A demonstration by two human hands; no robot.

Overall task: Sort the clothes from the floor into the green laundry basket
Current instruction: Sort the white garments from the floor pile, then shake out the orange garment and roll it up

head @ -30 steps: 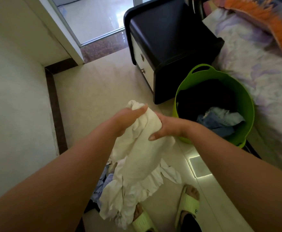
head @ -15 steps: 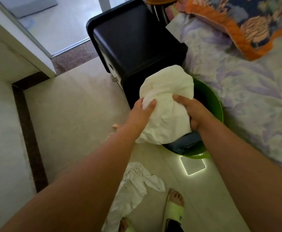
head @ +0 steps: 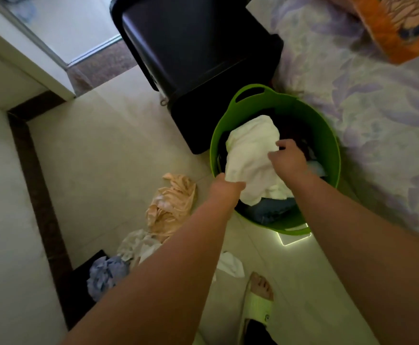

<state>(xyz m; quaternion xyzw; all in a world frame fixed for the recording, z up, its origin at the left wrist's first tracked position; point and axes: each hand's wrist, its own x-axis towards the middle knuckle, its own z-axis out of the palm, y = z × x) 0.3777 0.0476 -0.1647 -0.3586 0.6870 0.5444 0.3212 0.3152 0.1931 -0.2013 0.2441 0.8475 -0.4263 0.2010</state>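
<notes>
A bed (head: 367, 115) covered by a pale sheet with a lilac leaf print fills the right side of the view, and a quilt with an orange border (head: 400, 28) lies at its top corner. A cream tiled floor (head: 99, 150) spreads across the middle, edged on the left by a dark brown skirting strip (head: 39, 185). A black bedside cabinet (head: 196, 58) stands at the top centre, beside the bed.

The green laundry basket (head: 328, 150) is set on the floor, between the cabinet and the bed and touching both. Dark clothes and a blue denim garment (head: 273, 210) are seen inside it. A white garment (head: 250, 158) is lowered into the basket and lies on top of those clothes.

Two bare forearms reach in from the bottom of the view. The near left edge of the white garment is gripped by the left hand (head: 226, 188), its fingers mostly hidden under the cloth. The garment's right side is pinched by the right hand (head: 288, 160), with curled fingers (head: 284, 145) closed on the fabric.

On the floor to the left of the basket, a peach garment (head: 171, 207), a white crumpled garment (head: 138, 245) and a light blue garment (head: 106, 272) are left in a loose pile. A foot in a pale green slipper (head: 258, 300) is seen at the bottom.
</notes>
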